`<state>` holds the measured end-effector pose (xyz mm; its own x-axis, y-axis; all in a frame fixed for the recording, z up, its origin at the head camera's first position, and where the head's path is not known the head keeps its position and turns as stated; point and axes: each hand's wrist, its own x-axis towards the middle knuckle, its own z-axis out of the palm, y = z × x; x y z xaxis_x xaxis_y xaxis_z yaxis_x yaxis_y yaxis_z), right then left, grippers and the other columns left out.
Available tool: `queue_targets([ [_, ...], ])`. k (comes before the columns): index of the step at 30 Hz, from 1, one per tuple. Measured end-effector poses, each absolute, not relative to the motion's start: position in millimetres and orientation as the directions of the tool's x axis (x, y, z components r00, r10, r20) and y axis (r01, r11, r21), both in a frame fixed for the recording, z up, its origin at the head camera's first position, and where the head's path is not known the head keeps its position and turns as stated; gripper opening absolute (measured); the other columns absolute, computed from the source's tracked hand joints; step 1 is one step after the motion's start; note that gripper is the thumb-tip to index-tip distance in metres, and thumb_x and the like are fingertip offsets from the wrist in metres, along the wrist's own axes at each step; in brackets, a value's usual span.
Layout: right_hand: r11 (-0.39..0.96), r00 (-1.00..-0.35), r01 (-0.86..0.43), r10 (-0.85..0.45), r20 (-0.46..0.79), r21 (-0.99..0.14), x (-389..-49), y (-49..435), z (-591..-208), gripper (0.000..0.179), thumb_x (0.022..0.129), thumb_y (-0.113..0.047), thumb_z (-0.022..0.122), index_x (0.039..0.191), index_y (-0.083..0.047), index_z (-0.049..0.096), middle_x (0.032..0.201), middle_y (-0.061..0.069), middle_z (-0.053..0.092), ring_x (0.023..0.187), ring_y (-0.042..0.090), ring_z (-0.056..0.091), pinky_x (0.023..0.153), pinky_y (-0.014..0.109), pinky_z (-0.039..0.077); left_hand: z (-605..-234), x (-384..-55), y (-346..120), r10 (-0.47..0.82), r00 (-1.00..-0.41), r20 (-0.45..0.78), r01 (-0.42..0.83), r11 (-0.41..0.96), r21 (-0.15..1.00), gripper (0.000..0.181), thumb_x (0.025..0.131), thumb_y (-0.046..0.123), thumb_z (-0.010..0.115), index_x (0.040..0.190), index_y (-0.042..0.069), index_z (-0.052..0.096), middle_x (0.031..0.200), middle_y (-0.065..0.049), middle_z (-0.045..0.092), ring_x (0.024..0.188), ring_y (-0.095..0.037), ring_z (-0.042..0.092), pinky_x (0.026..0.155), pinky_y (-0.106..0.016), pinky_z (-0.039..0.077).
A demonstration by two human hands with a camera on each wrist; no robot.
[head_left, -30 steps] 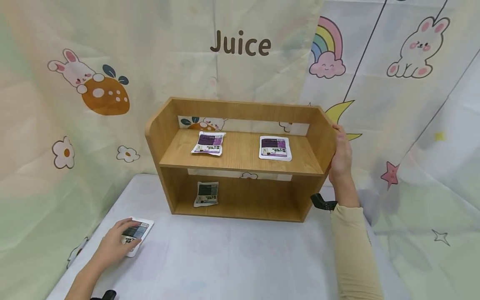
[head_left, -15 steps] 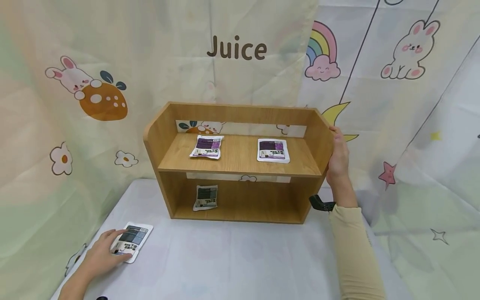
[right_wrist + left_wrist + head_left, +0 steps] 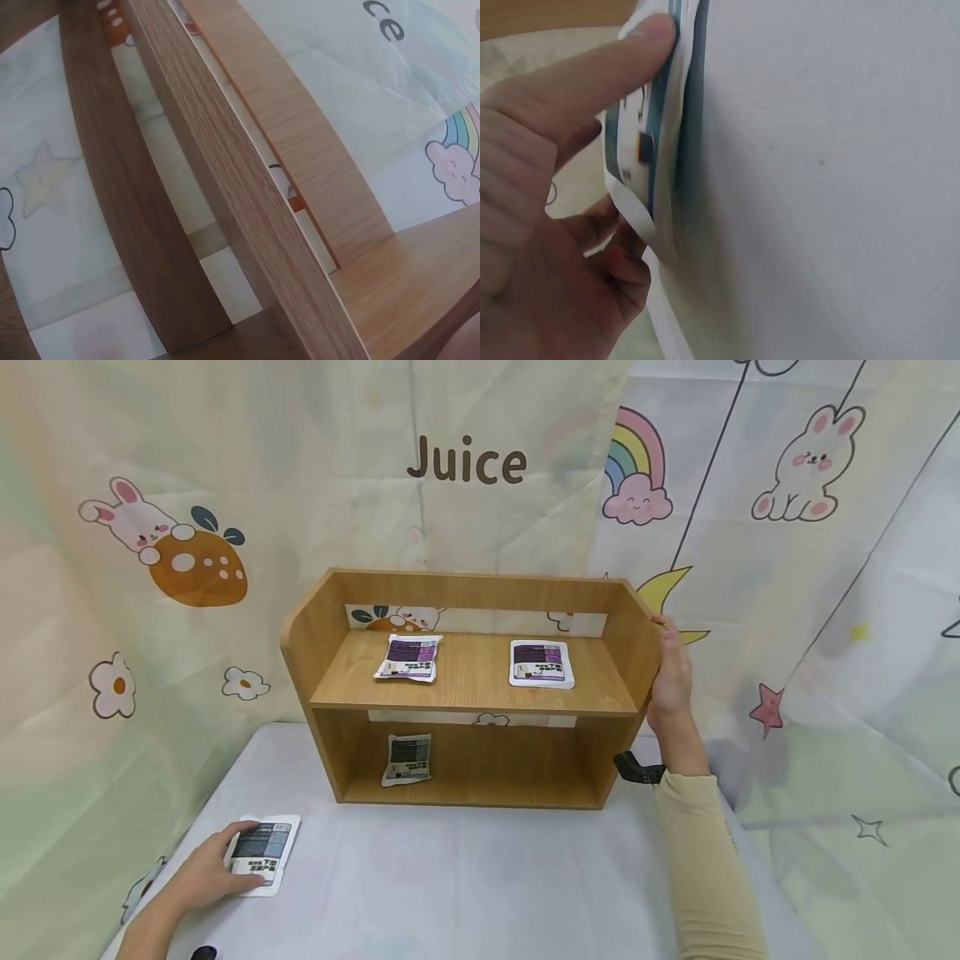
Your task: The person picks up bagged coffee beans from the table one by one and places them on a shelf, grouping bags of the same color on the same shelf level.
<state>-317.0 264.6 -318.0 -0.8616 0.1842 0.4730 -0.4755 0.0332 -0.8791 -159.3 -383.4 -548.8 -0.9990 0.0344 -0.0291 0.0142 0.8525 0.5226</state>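
Observation:
In the head view, my left hand point(image 3: 198, 875) holds a flat white packet point(image 3: 264, 853) with a dark blue-grey label at the table's left side. The left wrist view has the thumb on one edge of this packet point(image 3: 634, 154) and the fingers curled behind it. My right hand point(image 3: 671, 681) grips the right side panel of a two-tier wooden shelf point(image 3: 476, 664). Seen from the right wrist, the shelf's boards point(image 3: 225, 165) fill much of the picture, and little of that hand shows.
Two packets with purple labels, a left one point(image 3: 409, 658) and a right one point(image 3: 541, 664), lie on the upper tier. A packet with a dark green-grey label point(image 3: 407, 760) is at the left of the lower tier. A printed cloth point(image 3: 360, 518) hangs behind the white table point(image 3: 450, 877).
The packet at my left hand has turned to lie straighter, and more of its label shows. My right hand keeps its hold on the shelf. The head view has shifted slightly.

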Motion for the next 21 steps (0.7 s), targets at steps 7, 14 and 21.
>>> queue_targets([
  [7, 0.052, -0.863, -0.470, 0.184, 0.471, -0.881, -317.5, 264.0, -318.5, 0.047, 0.103, -0.049, 0.033, 0.140, -0.024, 0.047, 0.138, 0.008, 0.042, 0.123, 0.025, 0.036, 0.096, 0.047, 0.026, -550.5, -158.7, -374.5, 0.012, -0.995, -0.097, -0.052, 0.775, 0.630, 0.105, 0.060, 0.043, 0.091, 0.141, 0.003, 0.037, 0.134, -0.037, 0.042, 0.119, -0.055, 0.042, 0.091, -0.067, 0.035],
  [14, 0.057, -0.855, -0.481, 0.189, 0.483, -0.875, -319.5, 264.6, -314.8, 0.047, 0.103, -0.049, 0.034, 0.139, -0.023, 0.048, 0.136, 0.008, 0.043, 0.122, 0.025, 0.037, 0.096, 0.047, 0.026, -546.3, -158.8, -359.5, -0.058, -0.988, -0.144, -0.150, 0.608, 0.780, 0.100, 0.069, 0.030, 0.089, 0.146, 0.005, 0.030, 0.140, -0.032, 0.035, 0.120, -0.044, 0.038, 0.093, -0.058, 0.033],
  [21, 0.069, -0.866, -0.460, 0.184, 0.465, -0.885, -318.3, 263.9, -317.9, 0.048, 0.103, -0.050, 0.032, 0.141, -0.025, 0.047, 0.138, 0.008, 0.042, 0.123, 0.026, 0.038, 0.097, 0.047, 0.027, -544.6, -151.5, -328.0, -0.046, -0.985, -0.168, -0.168, 0.504, 0.847, 0.098, 0.069, 0.024, 0.089, 0.147, 0.009, 0.031, 0.144, -0.026, 0.034, 0.127, -0.040, 0.035, 0.099, -0.056, 0.029],
])
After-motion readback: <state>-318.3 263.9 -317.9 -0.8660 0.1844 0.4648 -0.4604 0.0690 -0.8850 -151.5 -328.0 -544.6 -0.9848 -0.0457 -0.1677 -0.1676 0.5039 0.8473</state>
